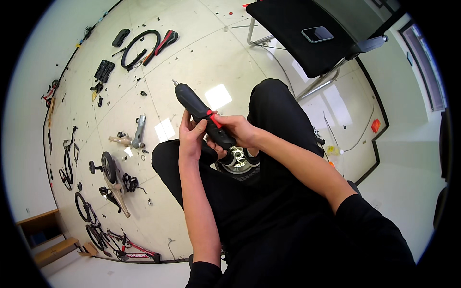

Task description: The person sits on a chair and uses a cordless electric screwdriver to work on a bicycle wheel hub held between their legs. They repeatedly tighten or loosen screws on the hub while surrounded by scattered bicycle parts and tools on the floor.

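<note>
A black electric screwdriver [192, 100] with red parts is held between both my hands above my lap. Its bit points up and to the left, away from me. My left hand [190, 137] is wrapped round the middle of the body, thumb on the near side. My right hand [240, 129] grips it by the red section near the handle end. Below the handle, a small wheel [235, 165] with a silver brake disc shows between my legs, partly hidden by the tool and my hands.
Bicycle parts lie over the tiled floor at left, among them a frame piece with a small wheel [109, 165], a tyre [124, 57] and a black tool case [104, 71]. A black chair [293, 36] bearing a phone [317, 34] stands at upper right.
</note>
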Demonstrator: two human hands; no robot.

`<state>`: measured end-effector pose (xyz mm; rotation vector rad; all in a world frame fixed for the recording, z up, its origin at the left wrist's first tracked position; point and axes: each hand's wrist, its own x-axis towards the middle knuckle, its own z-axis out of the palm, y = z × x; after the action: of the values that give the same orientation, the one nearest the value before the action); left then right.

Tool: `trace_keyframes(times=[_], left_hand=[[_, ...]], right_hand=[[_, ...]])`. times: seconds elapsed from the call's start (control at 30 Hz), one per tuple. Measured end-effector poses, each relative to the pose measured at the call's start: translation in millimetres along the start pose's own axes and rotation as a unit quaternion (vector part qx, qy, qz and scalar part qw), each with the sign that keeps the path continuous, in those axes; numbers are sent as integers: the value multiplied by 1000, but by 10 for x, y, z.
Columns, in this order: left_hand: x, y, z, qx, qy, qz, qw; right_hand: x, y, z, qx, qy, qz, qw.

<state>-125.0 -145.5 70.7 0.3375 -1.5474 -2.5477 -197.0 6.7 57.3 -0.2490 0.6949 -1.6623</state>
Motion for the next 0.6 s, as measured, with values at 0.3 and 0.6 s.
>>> trace_keyframes(times=[0.3, 0.6], left_hand=[[-82, 55, 2, -66, -40, -19, 997], [-48, 17, -32, -51, -46, -25, 997]], right_hand=[[-46, -90, -4, -16, -35, 32, 999], [-25, -103, 2, -34, -13, 30, 999]])
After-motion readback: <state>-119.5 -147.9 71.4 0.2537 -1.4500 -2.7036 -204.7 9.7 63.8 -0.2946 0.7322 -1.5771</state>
